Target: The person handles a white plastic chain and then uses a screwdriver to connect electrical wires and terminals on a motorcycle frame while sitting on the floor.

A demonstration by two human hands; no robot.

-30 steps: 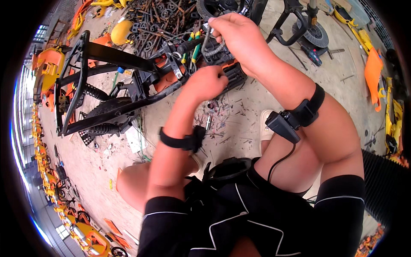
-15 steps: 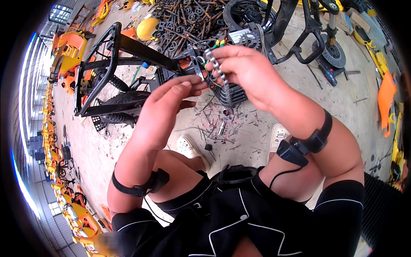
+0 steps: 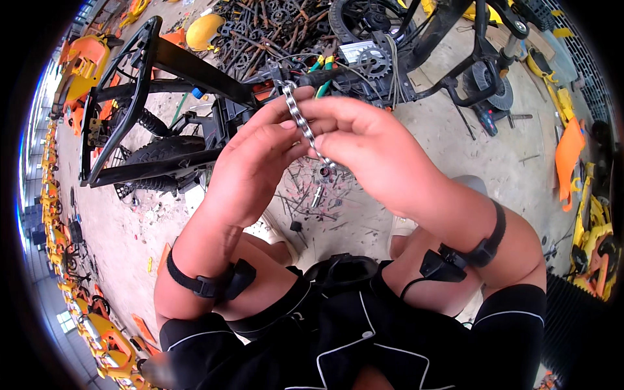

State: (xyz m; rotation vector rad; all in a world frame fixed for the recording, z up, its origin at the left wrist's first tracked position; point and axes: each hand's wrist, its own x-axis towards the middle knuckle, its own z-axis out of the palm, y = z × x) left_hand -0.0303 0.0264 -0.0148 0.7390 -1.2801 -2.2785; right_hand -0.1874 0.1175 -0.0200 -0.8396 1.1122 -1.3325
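A short length of metal roller chain (image 3: 298, 119) slants between my two hands, its upper end near the vehicle frame and its lower end over the floor. My left hand (image 3: 252, 162) is closed with its fingertips against the chain from the left. From the right, my right hand (image 3: 364, 146) pinches it between thumb and fingers. Just beyond my hands lies a black vehicle frame (image 3: 201, 75) with a chainring (image 3: 375, 63) on it. Green-and-yellow handled pliers (image 3: 324, 77) rest there. The undersides of my fingers are hidden.
Beyond the frame is a heap of rusty crank arms and sprockets (image 3: 273, 26), with a yellow helmet-like shell (image 3: 205, 32) beside it. A power drill (image 3: 487, 121) lies at right. Scraps and a small metal tool (image 3: 317, 197) litter the floor before my shoes. Yellow vehicles line the left.
My left hand has risen and closed onto the chain. My right hand has moved slightly down and left in view with the chain, which now spans both hands. The view has shifted.
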